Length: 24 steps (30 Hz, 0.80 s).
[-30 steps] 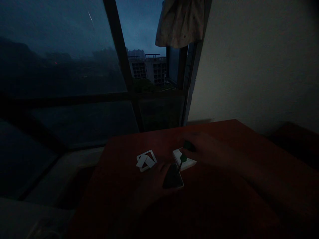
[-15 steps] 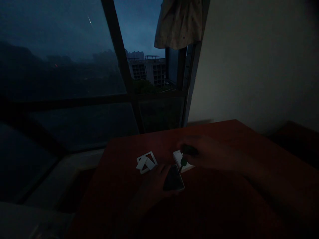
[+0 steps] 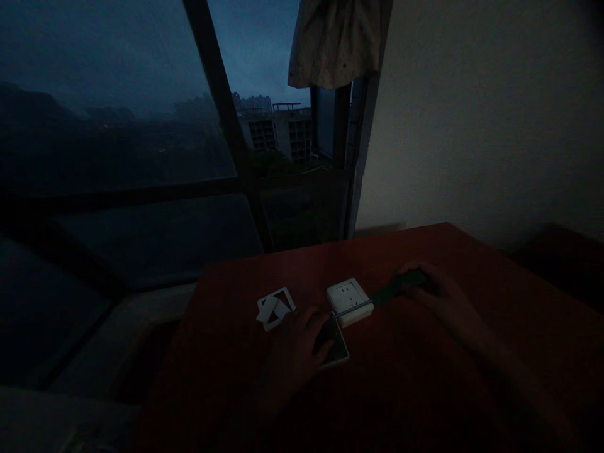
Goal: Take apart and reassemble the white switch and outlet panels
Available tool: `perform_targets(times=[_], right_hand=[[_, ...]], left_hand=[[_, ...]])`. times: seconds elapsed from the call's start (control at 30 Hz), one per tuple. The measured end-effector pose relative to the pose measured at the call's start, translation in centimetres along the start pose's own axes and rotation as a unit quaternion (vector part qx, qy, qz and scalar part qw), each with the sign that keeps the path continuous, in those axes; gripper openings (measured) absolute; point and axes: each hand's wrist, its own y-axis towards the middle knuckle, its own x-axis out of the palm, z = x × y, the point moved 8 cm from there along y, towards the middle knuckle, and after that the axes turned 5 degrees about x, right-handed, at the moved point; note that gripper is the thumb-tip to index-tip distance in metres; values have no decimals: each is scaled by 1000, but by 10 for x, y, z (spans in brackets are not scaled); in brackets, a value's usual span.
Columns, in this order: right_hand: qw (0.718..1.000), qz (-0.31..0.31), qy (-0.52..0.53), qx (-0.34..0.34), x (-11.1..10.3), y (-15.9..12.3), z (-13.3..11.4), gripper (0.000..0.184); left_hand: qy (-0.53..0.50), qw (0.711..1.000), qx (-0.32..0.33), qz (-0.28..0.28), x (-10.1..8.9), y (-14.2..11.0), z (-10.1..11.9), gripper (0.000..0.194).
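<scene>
Nearest, on the left side of the reddish-brown wooden table (image 3: 231, 283), the left hand (image 3: 297, 346) lies over a dark square panel with a thin white rim (image 3: 338, 343); its fingers are bent, the thumb across the dark face, but whether they grip the panel or only rest on it I cannot tell; the panel sits near the middle of the table, its right corner showing beyond the thumb.

A little farther, a green-handled screwdriver with a thin metal shaft (image 3: 389, 290) lies nearly level, handle to the right; its shaft passes across the near part of a white square plastic wall socket with dark slots (image 3: 346, 294), the tip ending close by the left hand's fingers and the panel's far corner; whether the tip touches either is too dim to tell; the right hand (image 3: 436, 292) has its fingers closed around the handle, to the right of the socket.

Left of the socket lies a white square plastic frame (image 3: 291, 299), with two flat white rectangular pieces (image 3: 268, 309) crossed over it; farther off stand a pale plain wall (image 3: 472, 113) on the right and a dark-framed glass window (image 3: 117, 138) on the left; a beige gathered curtain (image 3: 335, 47) hangs at its right; beyond is a grey building (image 3: 278, 132).
</scene>
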Motion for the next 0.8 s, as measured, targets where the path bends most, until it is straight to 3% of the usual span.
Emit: perform_targets(times=[0.1, 0.17, 0.33, 0.53, 0.8], right_hand=[[990, 103, 59, 76, -6, -17, 52, 19], [977, 133, 100, 131, 0, -29, 80, 22], [948, 154, 173, 218, 17, -57, 122, 25], [944, 181, 160, 223, 13, -78, 134, 26], [945, 161, 156, 239, 18, -77, 142, 32]], left_hand=[[28, 999, 7, -28, 0, 8, 10, 19], [29, 998, 7, -58, 2, 13, 16, 14], [6, 995, -3, -103, 5, 23, 21, 14], [5, 991, -12, -137, 15, 28, 17, 22], [14, 989, -24, -143, 21, 37, 18, 25]])
